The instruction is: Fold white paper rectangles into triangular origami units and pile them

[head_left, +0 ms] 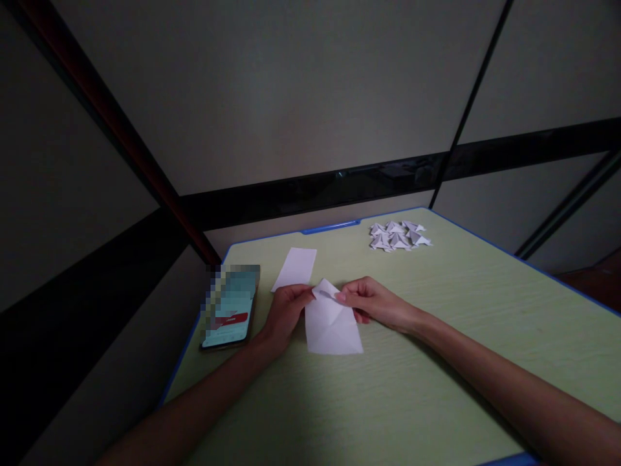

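A sheet of white paper (pixel 334 333) is held up between my two hands above the table. Its far end is folded toward a point, and crease lines cross its lower part. My left hand (pixel 290 307) pinches the upper left edge of the paper between thumb and fingers. On the other side, my right hand (pixel 371 301) is closed on the upper right edge, its thumb on top of the fold and some fingers underneath. Just beyond my left hand lies a flat white paper piece (pixel 295 266).
A phone (pixel 230 310) with a lit, partly blurred screen is at the left of the light green table (pixel 466 310). Several small folded paper figures (pixel 398 237) sit in two rows at the back right. A panelled wall (pixel 310 97) stands behind the table's blue-edged far side.
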The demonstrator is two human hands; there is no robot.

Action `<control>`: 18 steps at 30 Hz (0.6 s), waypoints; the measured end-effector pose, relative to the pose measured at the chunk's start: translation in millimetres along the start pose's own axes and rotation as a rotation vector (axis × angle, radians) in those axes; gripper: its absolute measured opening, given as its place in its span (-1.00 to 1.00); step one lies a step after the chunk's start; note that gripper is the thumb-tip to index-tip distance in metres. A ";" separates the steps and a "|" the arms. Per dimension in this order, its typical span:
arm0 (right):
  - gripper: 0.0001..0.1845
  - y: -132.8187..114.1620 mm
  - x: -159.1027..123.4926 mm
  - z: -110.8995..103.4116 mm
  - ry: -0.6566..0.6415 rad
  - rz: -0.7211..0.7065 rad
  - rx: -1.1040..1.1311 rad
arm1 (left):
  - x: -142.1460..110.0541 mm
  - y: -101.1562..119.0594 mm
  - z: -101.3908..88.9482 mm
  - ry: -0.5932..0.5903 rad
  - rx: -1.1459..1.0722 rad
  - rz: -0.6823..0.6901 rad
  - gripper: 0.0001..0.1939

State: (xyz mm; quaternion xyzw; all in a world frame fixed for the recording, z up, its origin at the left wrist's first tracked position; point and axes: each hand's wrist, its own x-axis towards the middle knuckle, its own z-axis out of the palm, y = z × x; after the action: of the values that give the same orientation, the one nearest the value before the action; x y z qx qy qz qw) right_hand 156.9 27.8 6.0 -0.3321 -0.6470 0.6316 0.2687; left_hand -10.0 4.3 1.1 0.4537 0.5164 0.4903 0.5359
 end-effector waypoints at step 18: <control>-0.72 -7.0 -8.9 13.3 0.318 -0.270 -0.129 | -7.0 7.5 1.9 0.089 0.073 0.213 -0.77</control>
State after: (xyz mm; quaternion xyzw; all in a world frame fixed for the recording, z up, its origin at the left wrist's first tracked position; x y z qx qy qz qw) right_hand 151.7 12.6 12.8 -0.3543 -0.6741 0.4871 0.4276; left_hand -8.4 -1.8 9.5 0.5031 0.5061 0.5448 0.4404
